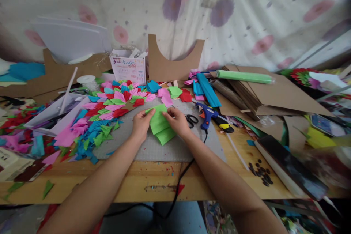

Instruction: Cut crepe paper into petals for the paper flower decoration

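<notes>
Both hands hold a folded piece of light green crepe paper (162, 126) over the grey cutting mat (161, 153). My left hand (142, 123) pinches its left edge between thumb and fingers. On the other side my right hand (177, 120) grips the upper right edge, thumb on top. The paper's lower layers hang loose below the hands. Just right of my right hand lie black-handled scissors (192, 120), their blades mostly hidden. Behind the hands are small stacks of pink paper (165, 98), green paper (174, 91) and red paper (186, 95) pieces.
A blue glue gun (207, 114) lies to the right, its black cord (184, 171) crossing the front edge. Colourful paper petals (120, 98) and scraps (90, 140) spread leftward. A white box (128, 68), cardboard sheets (285, 93) and dark round pieces (261, 172) surround the mat.
</notes>
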Tool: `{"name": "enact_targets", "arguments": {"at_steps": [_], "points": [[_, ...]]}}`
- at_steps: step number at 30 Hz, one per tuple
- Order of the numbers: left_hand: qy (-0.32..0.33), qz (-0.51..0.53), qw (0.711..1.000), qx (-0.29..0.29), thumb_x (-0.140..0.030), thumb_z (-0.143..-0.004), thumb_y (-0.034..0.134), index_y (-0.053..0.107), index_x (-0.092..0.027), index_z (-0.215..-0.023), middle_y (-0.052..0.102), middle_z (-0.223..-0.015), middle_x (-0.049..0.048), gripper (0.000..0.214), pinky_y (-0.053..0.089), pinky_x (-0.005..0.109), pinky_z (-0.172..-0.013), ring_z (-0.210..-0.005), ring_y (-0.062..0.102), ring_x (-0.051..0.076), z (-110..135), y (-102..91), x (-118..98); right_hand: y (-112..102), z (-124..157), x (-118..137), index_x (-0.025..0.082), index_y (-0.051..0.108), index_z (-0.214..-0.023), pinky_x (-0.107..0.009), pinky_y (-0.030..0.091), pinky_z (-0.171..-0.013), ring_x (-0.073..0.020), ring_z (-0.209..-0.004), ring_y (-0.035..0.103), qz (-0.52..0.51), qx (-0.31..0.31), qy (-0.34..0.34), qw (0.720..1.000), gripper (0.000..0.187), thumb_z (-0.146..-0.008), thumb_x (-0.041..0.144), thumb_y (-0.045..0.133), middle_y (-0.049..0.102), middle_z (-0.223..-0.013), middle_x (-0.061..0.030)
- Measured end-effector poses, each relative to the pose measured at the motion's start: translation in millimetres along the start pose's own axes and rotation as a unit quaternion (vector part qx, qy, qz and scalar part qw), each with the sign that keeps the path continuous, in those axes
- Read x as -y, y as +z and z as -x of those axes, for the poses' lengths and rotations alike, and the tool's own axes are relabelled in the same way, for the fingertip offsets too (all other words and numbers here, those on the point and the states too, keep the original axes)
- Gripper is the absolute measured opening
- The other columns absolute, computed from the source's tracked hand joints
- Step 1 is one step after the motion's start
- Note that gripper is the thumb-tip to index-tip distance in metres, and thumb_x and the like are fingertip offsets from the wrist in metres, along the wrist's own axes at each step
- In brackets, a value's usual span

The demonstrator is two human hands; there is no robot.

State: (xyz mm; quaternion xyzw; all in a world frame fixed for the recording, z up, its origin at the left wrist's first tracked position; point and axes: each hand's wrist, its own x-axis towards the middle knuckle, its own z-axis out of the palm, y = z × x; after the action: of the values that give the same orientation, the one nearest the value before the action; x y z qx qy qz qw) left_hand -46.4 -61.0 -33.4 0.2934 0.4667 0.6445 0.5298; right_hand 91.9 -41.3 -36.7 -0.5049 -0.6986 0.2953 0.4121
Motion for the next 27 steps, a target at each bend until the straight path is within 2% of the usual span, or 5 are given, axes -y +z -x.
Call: {"name": "enact_targets", "arguments": {"at_steps": [3, 8, 14, 27], "points": [[0.006, -0.015, 1.000, 0.003, -0.036, -0.052, 0.077, 0.069, -0.014, -0.071, 0.067, -0.064, 0.0009, 0.030, 0.044, 0.022, -0.053, -0.054, 0.055, 0.010, 0.1, -0.1, 1.9, 0.3, 0.4, 1.0, 0.019, 0.053, -0.071, -0.025, 0.035, -0.062, -0.0135, -0.066, 0.045, 0.000, -0.012, -0.005, 1.000, 0.028, -0.077, 0.046, 0.050, 0.051, -0.065, -0.0001], [-0.001, -0.012, 1.000, 0.010, -0.038, -0.051, 0.078, 0.069, -0.014, -0.069, 0.067, -0.064, 0.0004, 0.031, 0.044, 0.022, -0.054, -0.054, 0.056, 0.010, 0.2, 0.8, 3.0, 0.7, 0.6, 2.3, 0.019, 0.049, -0.065, -0.024, 0.034, -0.060, -0.0129, -0.063, 0.042, 0.003, -0.025, -0.002, 1.000, 0.030, -0.078, 0.046, 0.048, 0.047, -0.062, 0.0009], [-0.007, -0.007, 1.000, 0.004, -0.038, -0.048, 0.079, 0.068, -0.013, -0.068, 0.067, -0.065, 0.0016, 0.034, 0.044, 0.022, -0.054, -0.054, 0.055, 0.010, 0.3, 1.8, 1.5, -0.3, 0.3, 3.0, 0.019, 0.047, -0.063, -0.024, 0.032, -0.058, -0.0119, -0.060, 0.040, -0.002, -0.023, -0.001, 1.000, 0.032, -0.078, 0.047, 0.047, 0.045, -0.061, 0.0016], [0.003, -0.031, 0.999, 0.007, -0.038, -0.051, 0.077, 0.069, -0.015, -0.070, 0.066, -0.066, 0.0028, 0.031, 0.045, 0.025, -0.055, -0.056, 0.056, 0.012, 0.8, 0.9, -3.0, -1.4, 0.0, 5.5, 0.019, 0.044, -0.062, -0.024, 0.031, -0.057, -0.0122, -0.061, 0.040, 0.018, -0.008, -0.004, 1.000, 0.031, -0.080, 0.044, 0.045, 0.044, -0.060, 0.0012]]}}
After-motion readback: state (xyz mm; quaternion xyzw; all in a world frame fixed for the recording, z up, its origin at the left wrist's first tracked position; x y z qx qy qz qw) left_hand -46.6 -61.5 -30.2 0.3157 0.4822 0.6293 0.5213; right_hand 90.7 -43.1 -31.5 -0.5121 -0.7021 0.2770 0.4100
